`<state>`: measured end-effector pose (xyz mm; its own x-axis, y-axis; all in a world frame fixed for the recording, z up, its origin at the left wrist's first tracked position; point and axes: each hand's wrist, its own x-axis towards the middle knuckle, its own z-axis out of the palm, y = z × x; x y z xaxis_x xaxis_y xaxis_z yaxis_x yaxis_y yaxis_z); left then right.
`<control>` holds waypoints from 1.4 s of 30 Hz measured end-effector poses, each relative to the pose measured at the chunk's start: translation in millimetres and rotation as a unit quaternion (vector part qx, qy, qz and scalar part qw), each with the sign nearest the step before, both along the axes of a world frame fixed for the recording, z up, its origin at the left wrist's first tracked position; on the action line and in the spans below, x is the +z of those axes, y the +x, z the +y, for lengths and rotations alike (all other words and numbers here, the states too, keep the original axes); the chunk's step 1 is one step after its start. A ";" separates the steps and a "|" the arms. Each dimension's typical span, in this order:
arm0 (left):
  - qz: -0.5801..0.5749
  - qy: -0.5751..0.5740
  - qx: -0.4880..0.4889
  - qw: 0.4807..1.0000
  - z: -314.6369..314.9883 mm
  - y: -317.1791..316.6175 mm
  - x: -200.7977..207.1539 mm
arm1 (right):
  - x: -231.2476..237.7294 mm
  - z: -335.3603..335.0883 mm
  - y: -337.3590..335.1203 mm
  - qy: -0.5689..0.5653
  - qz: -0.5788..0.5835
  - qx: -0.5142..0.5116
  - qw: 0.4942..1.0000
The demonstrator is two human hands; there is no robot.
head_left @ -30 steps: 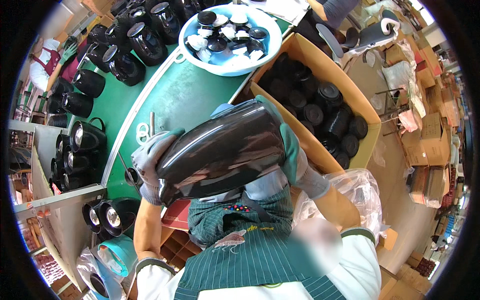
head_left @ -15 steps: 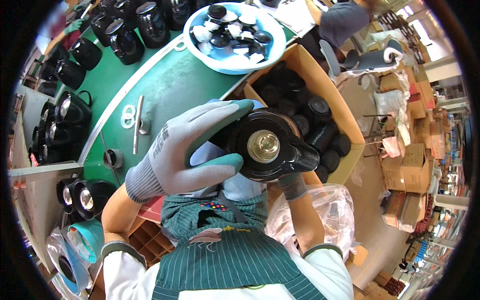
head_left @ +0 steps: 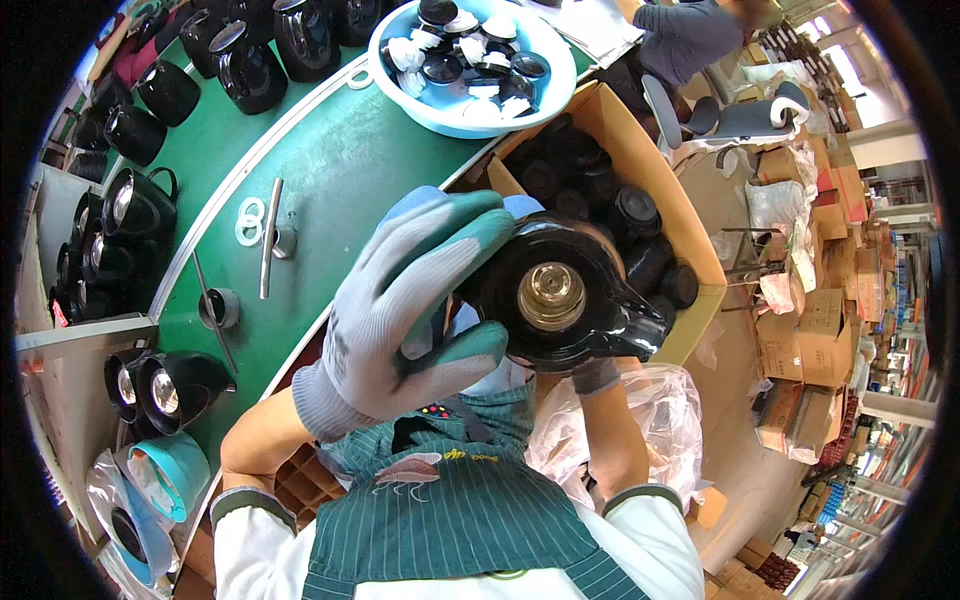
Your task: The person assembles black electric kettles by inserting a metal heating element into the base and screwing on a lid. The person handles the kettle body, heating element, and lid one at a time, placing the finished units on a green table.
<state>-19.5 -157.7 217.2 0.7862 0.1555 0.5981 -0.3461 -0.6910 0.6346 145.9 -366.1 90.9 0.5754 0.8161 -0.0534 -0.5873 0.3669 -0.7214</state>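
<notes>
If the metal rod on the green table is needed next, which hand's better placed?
Left, probably. The left hand is nearer the rod and on the same side of the jug. The right hand, mostly hidden by the jug, is farther off and seems to support it.

The jug (head_left: 603, 285) is glossy black, with a smooth, rounded shell that throws back streaks of light. Its mouth faces up toward the head camera, so most of the body is hidden behind the broad black rim. No lid covers it; the round opening shows a shiny, pale-gold inner lining (head_left: 552, 297). A black spout (head_left: 637, 332) juts from the rim toward the lower right, its lip catching bright highlights. The jug is held off the worktop (head_left: 375, 150), out past its near edge, above the person's lap. Whether a handle sits on the far side cannot be told.
</notes>
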 end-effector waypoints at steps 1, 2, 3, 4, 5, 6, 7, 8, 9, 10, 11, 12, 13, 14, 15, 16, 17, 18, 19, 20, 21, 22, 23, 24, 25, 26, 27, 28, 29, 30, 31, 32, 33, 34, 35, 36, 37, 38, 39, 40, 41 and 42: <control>-0.033 0.024 0.041 0.998 -3.1 -0.1 0.5 | -2.2 0.6 -1.6 0.000 -0.002 -0.004 1.000; -0.061 0.081 0.062 0.993 -5.8 -1.9 -1.9 | -3.5 0.3 -3.2 -0.001 -0.004 -0.007 1.000; -0.050 0.112 0.027 0.992 -5.9 -4.9 4.4 | -3.5 0.0 -4.3 -0.002 -0.007 -0.009 1.000; -0.037 0.117 0.032 0.992 -11.3 -6.3 7.0 | -5.5 -0.2 -5.8 -0.003 -0.011 -0.011 1.000; -0.024 0.121 0.037 0.992 -18.8 -3.9 8.9 | -7.1 -0.5 -6.8 -0.003 -0.016 -0.013 1.000; -0.027 0.114 0.090 0.989 -24.7 1.2 8.5 | -8.7 0.0 -6.4 -0.002 -0.023 -0.015 1.000; -0.045 0.115 0.095 0.988 -19.6 4.0 8.5 | -10.3 -0.9 -7.2 -0.003 -0.028 -0.018 0.999; -0.032 0.137 0.094 0.986 -15.1 2.7 10.2 | -10.2 -2.8 -7.7 -0.006 -0.035 -0.019 0.999; -0.015 0.130 0.089 0.987 -11.4 2.2 11.1 | -10.5 -5.4 -8.1 -0.009 -0.043 -0.020 0.999; 0.004 0.103 0.084 0.991 -10.2 2.8 13.0 | -12.3 -7.0 -8.8 -0.010 -0.051 -0.024 0.998; 0.009 0.085 0.081 0.993 -10.5 2.2 13.9 | -12.4 -11.3 -11.5 -0.013 -0.060 -0.032 0.998; 0.005 0.070 0.086 0.994 -12.8 0.2 15.6 | -13.5 -14.3 -14.1 -0.015 -0.067 -0.042 0.997; -0.010 0.071 0.087 0.994 -11.4 0.9 16.3 | -14.1 -16.3 -15.8 -0.012 -0.074 -0.053 0.996; -0.023 0.069 0.087 0.993 -10.6 1.0 16.8 | -12.6 -19.1 -17.6 -0.008 -0.082 -0.069 0.994; -0.019 0.047 0.112 0.992 -11.2 0.2 8.8 | -11.4 -20.0 -20.4 -0.001 -0.091 -0.088 0.992; -0.035 0.004 0.136 0.990 -10.6 3.1 2.6 | -9.0 -20.1 -21.4 0.009 -0.100 -0.108 0.989; -0.047 -0.007 0.139 0.989 -5.2 6.1 -5.3 | -6.0 -19.8 -20.4 0.017 -0.114 -0.129 0.985; -0.037 -0.056 0.175 0.982 -5.1 10.3 -20.2 | -4.4 -21.2 -20.0 0.024 -0.124 -0.153 0.980; -0.026 -0.105 0.213 0.971 -6.0 11.8 -30.6 | -2.9 -21.7 -19.9 0.030 -0.134 -0.169 0.976; -0.058 -0.295 0.237 0.924 -18.3 20.3 -36.3 | -1.5 -21.7 -20.2 0.033 -0.140 -0.181 0.973; 0.007 -0.367 0.219 0.904 -9.1 18.5 -48.8 | -0.5 -20.7 -19.8 0.036 -0.144 -0.186 0.971; -0.030 -0.461 0.175 0.869 -7.5 22.8 -60.1 | 1.7 -19.5 -20.9 0.036 -0.146 -0.192 0.970; -0.065 -0.466 0.172 0.866 -9.2 21.1 -65.6 | 3.5 -19.3 -21.6 0.032 -0.148 -0.195 0.969; -0.099 -0.466 0.169 0.863 -11.1 20.9 -67.0 | 1.7 -16.5 -21.2 0.033 -0.143 -0.196 0.970; -0.131 -0.382 0.209 0.891 -13.8 18.5 -55.0 | 1.0 -13.8 -20.3 0.030 -0.133 -0.189 0.973; -0.093 -0.209 0.200 0.953 -10.0 8.2 -36.9 | -1.8 -8.1 -19.5 0.028 -0.121 -0.183 0.975; -0.086 -0.035 0.193 0.977 -8.3 -3.1 -16.4 | -4.7 -3.9 -20.4 0.028 -0.110 -0.173 0.978; -0.082 0.004 0.172 0.982 -8.2 -7.2 -2.7 | -5.4 -0.2 -17.5 0.031 -0.110 -0.167 0.979; -0.077 0.044 0.151 0.985 -7.6 -7.7 3.8 | -5.6 -0.3 -20.7 0.030 -0.108 -0.165 0.980; -0.084 0.050 0.150 0.984 -9.1 -11.2 6.5 | -6.5 -3.4 -31.1 0.028 -0.096 -0.167 0.981; -0.092 0.056 0.147 0.983 -10.8 -13.7 8.0 | -6.8 -2.5 -30.2 0.032 -0.091 -0.173 0.980; -0.099 0.062 0.145 0.983 -13.2 -15.7 7.8 | -6.2 -2.8 -27.7 0.033 -0.088 -0.173 0.980; -0.125 0.099 0.149 0.976 -21.0 -15.5 6.8 | -3.7 -5.7 -28.3 0.033 -0.090 -0.178 0.979; -0.134 0.078 0.158 0.975 -24.9 -14.5 4.5 | -1.6 -8.8 -29.4 0.032 -0.088 -0.182 0.979; -0.136 0.057 0.161 0.976 -26.4 -14.6 4.0 | -1.8 -8.2 -29.3 0.033 -0.087 -0.186 0.978; -0.136 0.036 0.165 0.976 -27.8 -14.8 5.4 | -2.4 -6.7 -29.6 0.035 -0.085 -0.188 0.978; -0.135 0.013 0.170 0.976 -30.3 -15.9 6.5 | -3.7 -5.5 -31.3 0.035 -0.086 -0.188 0.978; -0.143 0.000 0.194 0.970 -37.7 -9.3 16.4 | -4.2 -5.8 -32.6 0.034 -0.085 -0.190 0.977; -0.165 0.021 0.201 0.965 -36.6 -6.8 14.6 | -5.6 -5.8 -34.7 0.035 -0.080 -0.197 0.977; -0.186 0.041 0.209 0.959 -36.0 -4.3 13.1 | -5.6 -6.1 -35.8 0.036 -0.080 -0.200 0.976; -0.209 0.061 0.217 0.952 -35.6 -1.5 11.9 | -5.6 -6.0 -36.8 0.035 -0.080 -0.203 0.975; -0.208 0.091 0.205 0.952 -32.2 -4.2 11.8 | -4.7 -5.8 -36.8 0.036 -0.082 -0.205 0.975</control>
